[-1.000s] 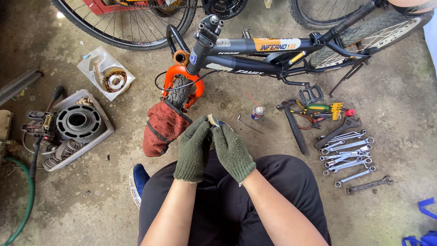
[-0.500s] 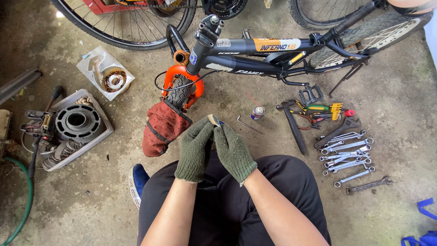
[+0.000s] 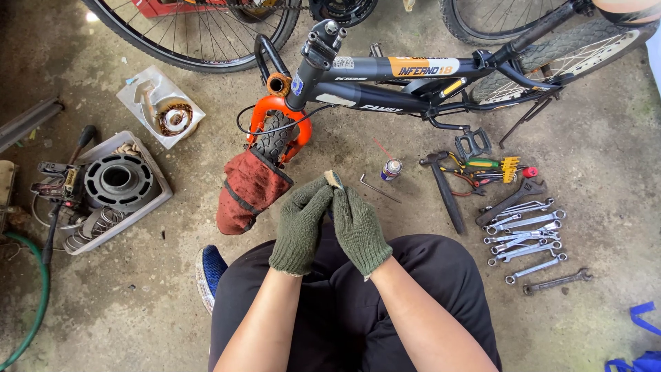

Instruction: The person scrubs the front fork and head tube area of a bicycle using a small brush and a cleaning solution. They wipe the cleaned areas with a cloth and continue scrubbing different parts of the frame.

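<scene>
On the stained concrete floor (image 3: 172, 303) beside a toppled black child's bicycle (image 3: 385, 83), the green-gloved left hand (image 3: 301, 224) and right hand (image 3: 359, 231) pinch together a small tan-tipped piece (image 3: 334, 180); a firm, steady grip seems needed.

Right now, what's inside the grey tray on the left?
The grey tray holds a black finned round engine part, a coil spring and tangled cables. Whatever lies beneath them is covered.
</scene>
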